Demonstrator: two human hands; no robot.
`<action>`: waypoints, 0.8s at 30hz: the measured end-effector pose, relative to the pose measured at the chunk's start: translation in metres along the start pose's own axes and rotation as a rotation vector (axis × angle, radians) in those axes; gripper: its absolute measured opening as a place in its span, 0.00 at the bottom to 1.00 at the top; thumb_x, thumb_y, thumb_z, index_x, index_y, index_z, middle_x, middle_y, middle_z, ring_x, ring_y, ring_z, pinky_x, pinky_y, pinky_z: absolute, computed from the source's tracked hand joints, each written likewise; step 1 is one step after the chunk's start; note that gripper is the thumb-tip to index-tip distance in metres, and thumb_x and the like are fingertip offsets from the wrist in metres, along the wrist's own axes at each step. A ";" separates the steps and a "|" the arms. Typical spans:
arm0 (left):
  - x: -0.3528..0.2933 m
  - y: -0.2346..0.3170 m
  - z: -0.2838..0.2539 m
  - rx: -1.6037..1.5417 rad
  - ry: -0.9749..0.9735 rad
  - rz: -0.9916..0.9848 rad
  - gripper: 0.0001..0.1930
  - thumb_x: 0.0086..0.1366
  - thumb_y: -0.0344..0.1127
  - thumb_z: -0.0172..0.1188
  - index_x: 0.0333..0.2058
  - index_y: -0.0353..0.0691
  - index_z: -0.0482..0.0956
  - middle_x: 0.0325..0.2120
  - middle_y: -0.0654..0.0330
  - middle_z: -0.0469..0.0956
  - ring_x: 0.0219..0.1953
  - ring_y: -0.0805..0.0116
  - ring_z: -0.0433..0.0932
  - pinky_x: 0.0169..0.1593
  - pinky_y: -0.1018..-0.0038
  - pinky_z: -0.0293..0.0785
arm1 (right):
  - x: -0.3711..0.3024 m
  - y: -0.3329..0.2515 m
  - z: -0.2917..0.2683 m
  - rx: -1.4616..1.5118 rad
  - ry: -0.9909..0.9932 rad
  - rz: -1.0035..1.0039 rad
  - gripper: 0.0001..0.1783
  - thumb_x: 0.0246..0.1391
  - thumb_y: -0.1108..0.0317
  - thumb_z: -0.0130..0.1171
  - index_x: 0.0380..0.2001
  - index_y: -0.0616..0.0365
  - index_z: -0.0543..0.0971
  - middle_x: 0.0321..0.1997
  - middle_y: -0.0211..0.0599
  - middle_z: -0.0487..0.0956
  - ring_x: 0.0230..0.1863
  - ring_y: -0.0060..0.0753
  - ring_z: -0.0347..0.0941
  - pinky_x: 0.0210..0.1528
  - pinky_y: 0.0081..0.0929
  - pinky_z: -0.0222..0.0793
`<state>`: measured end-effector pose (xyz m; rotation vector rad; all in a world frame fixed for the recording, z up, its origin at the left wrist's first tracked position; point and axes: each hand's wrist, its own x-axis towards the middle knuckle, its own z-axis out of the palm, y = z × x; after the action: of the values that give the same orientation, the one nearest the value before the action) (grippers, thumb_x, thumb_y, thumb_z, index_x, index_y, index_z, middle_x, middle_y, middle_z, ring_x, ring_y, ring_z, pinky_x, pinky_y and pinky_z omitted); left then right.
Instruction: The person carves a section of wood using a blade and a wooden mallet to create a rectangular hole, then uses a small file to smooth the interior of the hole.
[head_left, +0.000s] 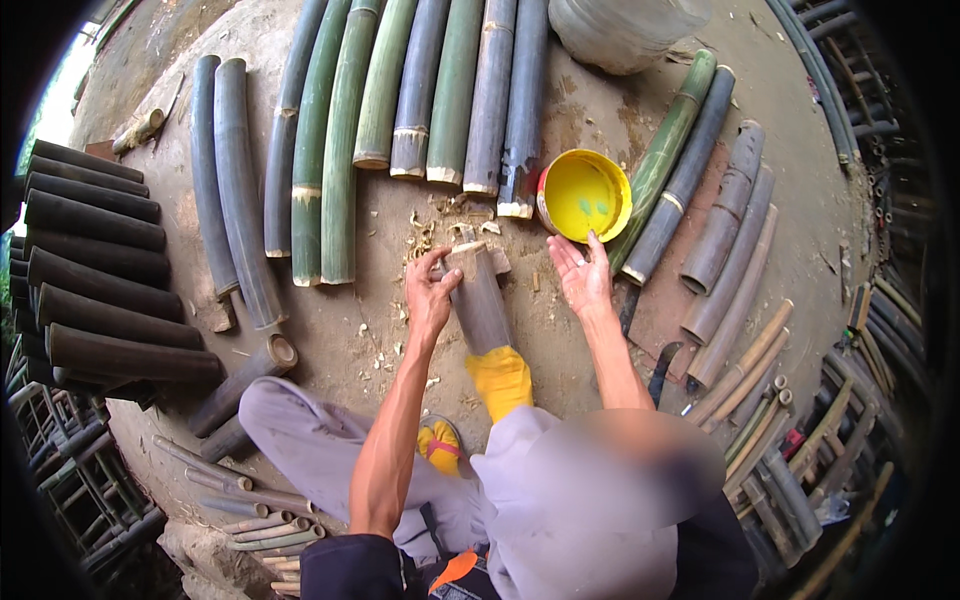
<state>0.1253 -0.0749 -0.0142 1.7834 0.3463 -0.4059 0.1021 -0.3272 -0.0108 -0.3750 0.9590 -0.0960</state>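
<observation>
A short dark bamboo section (482, 305) slants away from me between my knees, with its pale cut end at the far side. My left hand (430, 292) is closed at that far end, its thumb and curled fingers against the left edge. My right hand (582, 274) is turned palm up with its fingers apart, holding nothing. Its fingertips are at the near rim of a round yellow tub (600, 170), which has a yellow inside with green spots. Against the bamboo's near end rests my foot in a yellow sock (500, 378).
Long green and dark bamboo poles (410, 100) lie in a row at the far side. More poles (680, 170) are at the right, near a dark curved blade (662, 366). Dark tubes (120, 290) are stacked at the left. Wood shavings (425, 235) litter the ground.
</observation>
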 end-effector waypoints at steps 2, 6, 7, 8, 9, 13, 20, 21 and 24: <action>-0.001 0.003 0.004 -0.028 -0.004 -0.035 0.21 0.53 0.31 0.66 0.49 0.45 0.79 0.43 0.58 0.69 0.38 0.67 0.75 0.43 0.70 0.75 | 0.023 -0.003 -0.001 0.038 -0.013 -0.067 0.25 0.60 0.69 0.49 0.54 0.78 0.60 0.52 0.65 0.71 0.52 0.57 0.73 0.55 0.41 0.76; -0.001 0.000 0.000 -0.027 0.026 -0.068 0.21 0.53 0.30 0.66 0.48 0.44 0.79 0.45 0.58 0.70 0.38 0.67 0.75 0.43 0.71 0.76 | 0.038 0.002 0.005 0.014 0.033 -0.162 0.21 0.57 0.76 0.44 0.51 0.80 0.62 0.51 0.69 0.72 0.52 0.63 0.72 0.54 0.43 0.77; -0.004 0.002 0.000 -0.069 0.033 -0.084 0.21 0.53 0.30 0.67 0.48 0.44 0.79 0.45 0.58 0.70 0.39 0.67 0.75 0.43 0.71 0.76 | 0.042 -0.003 0.005 0.004 0.006 -0.172 0.20 0.56 0.76 0.45 0.50 0.81 0.63 0.50 0.68 0.73 0.51 0.62 0.74 0.53 0.42 0.78; -0.005 0.004 -0.001 -0.111 0.042 -0.100 0.21 0.53 0.30 0.67 0.48 0.44 0.80 0.46 0.58 0.70 0.39 0.67 0.75 0.43 0.71 0.76 | 0.046 -0.007 0.004 -0.008 -0.021 -0.181 0.20 0.56 0.76 0.45 0.49 0.82 0.63 0.48 0.67 0.74 0.50 0.62 0.75 0.51 0.42 0.79; -0.006 0.006 0.000 -0.083 0.018 -0.098 0.25 0.53 0.31 0.68 0.52 0.42 0.76 0.48 0.57 0.69 0.43 0.66 0.75 0.44 0.71 0.76 | 0.050 -0.013 0.004 -0.010 0.003 -0.202 0.20 0.56 0.76 0.44 0.49 0.82 0.63 0.49 0.69 0.73 0.50 0.63 0.74 0.51 0.43 0.80; -0.007 0.001 -0.009 -0.345 0.384 -0.153 0.36 0.55 0.34 0.66 0.62 0.39 0.60 0.54 0.51 0.64 0.49 0.60 0.72 0.49 0.64 0.76 | 0.074 -0.038 0.009 -0.031 -0.046 -0.204 0.21 0.57 0.76 0.42 0.51 0.81 0.60 0.50 0.70 0.72 0.52 0.65 0.73 0.53 0.46 0.78; 0.034 -0.008 -0.108 -0.890 0.914 -0.444 0.44 0.53 0.45 0.67 0.65 0.45 0.51 0.63 0.46 0.55 0.64 0.42 0.57 0.56 0.36 0.62 | 0.102 -0.063 0.042 -0.104 -0.011 -0.291 0.22 0.62 0.71 0.41 0.53 0.81 0.59 0.54 0.71 0.68 0.52 0.65 0.72 0.54 0.42 0.78; 0.044 -0.009 -0.120 -0.960 0.844 -0.437 0.44 0.53 0.45 0.66 0.65 0.45 0.52 0.63 0.47 0.55 0.64 0.41 0.56 0.56 0.32 0.58 | 0.108 -0.066 0.045 -0.097 -0.007 -0.301 0.23 0.63 0.70 0.41 0.53 0.81 0.59 0.55 0.71 0.67 0.52 0.65 0.72 0.54 0.42 0.77; 0.071 -0.008 -0.139 -1.001 0.753 -0.488 0.42 0.52 0.43 0.65 0.64 0.45 0.55 0.64 0.48 0.55 0.63 0.38 0.57 0.56 0.25 0.49 | 0.109 -0.067 0.050 -0.115 0.046 -0.264 0.25 0.63 0.64 0.46 0.51 0.79 0.62 0.52 0.64 0.70 0.50 0.58 0.74 0.54 0.43 0.77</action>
<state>0.1981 0.0628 -0.0215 0.7736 1.2755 0.1443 0.2110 -0.4029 -0.0465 -0.6070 0.9592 -0.2910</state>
